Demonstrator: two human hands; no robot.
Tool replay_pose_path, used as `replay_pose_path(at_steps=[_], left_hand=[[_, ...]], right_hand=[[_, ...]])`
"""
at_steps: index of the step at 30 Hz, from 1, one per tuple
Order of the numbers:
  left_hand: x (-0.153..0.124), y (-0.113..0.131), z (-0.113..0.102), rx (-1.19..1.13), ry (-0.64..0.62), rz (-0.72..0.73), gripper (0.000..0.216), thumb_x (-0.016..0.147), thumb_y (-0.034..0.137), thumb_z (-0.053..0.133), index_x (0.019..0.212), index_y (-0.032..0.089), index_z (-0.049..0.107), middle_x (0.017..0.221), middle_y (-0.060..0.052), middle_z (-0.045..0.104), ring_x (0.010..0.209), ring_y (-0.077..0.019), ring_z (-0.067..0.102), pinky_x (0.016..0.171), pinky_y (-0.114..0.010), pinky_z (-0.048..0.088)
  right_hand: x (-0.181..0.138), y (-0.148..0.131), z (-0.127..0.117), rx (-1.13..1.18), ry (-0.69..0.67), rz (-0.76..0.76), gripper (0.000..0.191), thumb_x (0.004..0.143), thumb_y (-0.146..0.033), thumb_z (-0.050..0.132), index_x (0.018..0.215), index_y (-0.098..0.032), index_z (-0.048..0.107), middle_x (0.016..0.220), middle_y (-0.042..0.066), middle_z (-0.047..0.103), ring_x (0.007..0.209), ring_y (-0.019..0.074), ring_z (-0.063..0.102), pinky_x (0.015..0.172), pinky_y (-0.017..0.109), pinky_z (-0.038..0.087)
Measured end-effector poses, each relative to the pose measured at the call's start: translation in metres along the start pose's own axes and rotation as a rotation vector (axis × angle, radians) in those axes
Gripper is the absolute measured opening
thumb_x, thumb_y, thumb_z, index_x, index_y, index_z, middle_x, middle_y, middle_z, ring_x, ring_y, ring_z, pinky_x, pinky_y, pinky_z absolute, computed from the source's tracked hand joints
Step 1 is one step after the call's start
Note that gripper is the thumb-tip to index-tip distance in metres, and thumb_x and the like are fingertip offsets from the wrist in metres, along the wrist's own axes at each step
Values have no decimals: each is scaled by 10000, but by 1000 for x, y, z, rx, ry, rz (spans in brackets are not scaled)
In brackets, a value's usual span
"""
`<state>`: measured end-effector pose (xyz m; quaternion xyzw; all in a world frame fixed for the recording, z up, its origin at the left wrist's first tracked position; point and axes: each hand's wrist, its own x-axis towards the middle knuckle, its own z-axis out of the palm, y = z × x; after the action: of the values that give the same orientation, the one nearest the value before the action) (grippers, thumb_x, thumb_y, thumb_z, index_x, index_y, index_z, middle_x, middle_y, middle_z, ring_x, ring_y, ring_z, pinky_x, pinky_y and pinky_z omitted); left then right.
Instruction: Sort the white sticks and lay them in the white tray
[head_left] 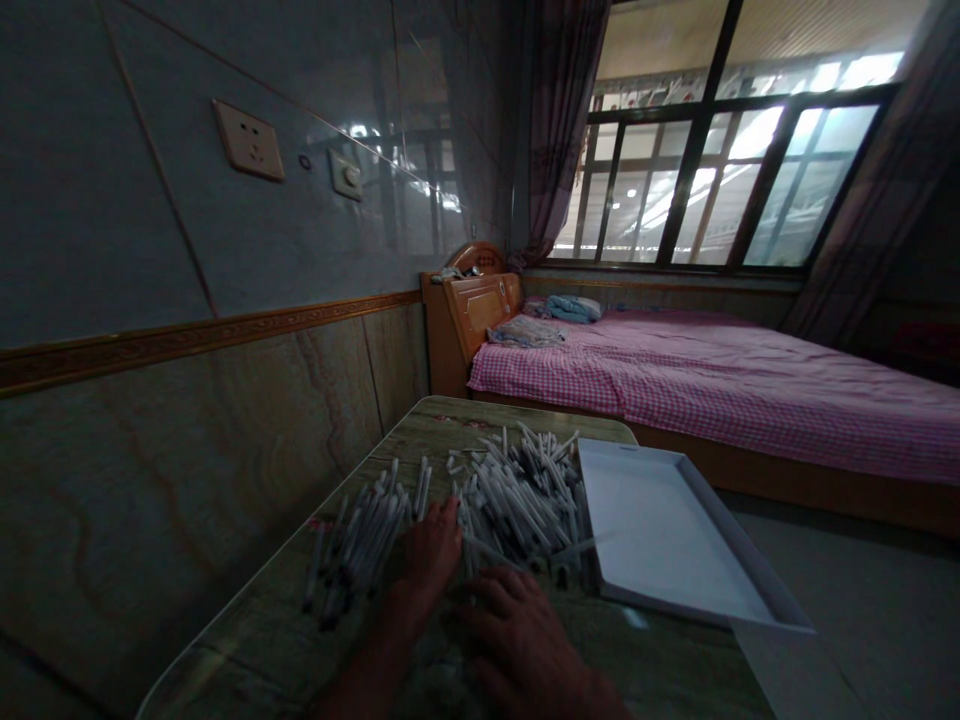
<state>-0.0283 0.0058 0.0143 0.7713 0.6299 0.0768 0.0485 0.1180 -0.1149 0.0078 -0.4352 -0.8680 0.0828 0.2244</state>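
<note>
Many slender whitish pens, some with dark ends, lie on the table in two groups. The larger heap of pens [517, 495] is loose and crisscrossed; to its left is a more aligned pile of pens [364, 535]. My left hand [433, 548] is between the two groups with its fingers drawn together. A few pens [423, 485] show just beyond its fingers, but whatever it grips is hidden. Close to the near edge of the larger heap, my right hand [517, 625] is palm down, fingers apart, with no pen visible in it.
A shallow white box lid [667, 535] lies right of the heap, reaching past the edge of the table [277, 625]. Along the left runs a tiled wall [187, 440] with a socket [249, 142]. Behind the table stands a bed [712, 375] with a pink checked sheet.
</note>
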Motion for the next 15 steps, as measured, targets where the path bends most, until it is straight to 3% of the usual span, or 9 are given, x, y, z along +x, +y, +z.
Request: replay_pose_path(at_steps=[4,9,15], left_hand=[[1,1,-2,-83,-32,2,307,884,248,561,1189,214,568,1194,-104,696,1064,-238,679,806,-296,489],[0,0,-8,-125,-72,-11,263,843,232,574,1106,224,577,1115,-79,735,1017,-226,696,770,-280,470],[0,-5,-4,-68,-33,-21,371,803,124,532,1164,209,553,1138,-96,725,1012,-238,700,762,-295,482]], right_hand=[[3,-2,11,0,15,-39,387,916,-477,588,1267,-317,606,1335,3,594,1244,237,464,1086,384,328],[3,10,30,-40,116,169,389,901,-365,651,1278,-282,606,1290,14,636,1265,246,478,1124,393,310],[2,22,40,-146,214,342,418,871,-230,655,1288,-232,617,1297,63,649,1278,303,490,1118,502,325]])
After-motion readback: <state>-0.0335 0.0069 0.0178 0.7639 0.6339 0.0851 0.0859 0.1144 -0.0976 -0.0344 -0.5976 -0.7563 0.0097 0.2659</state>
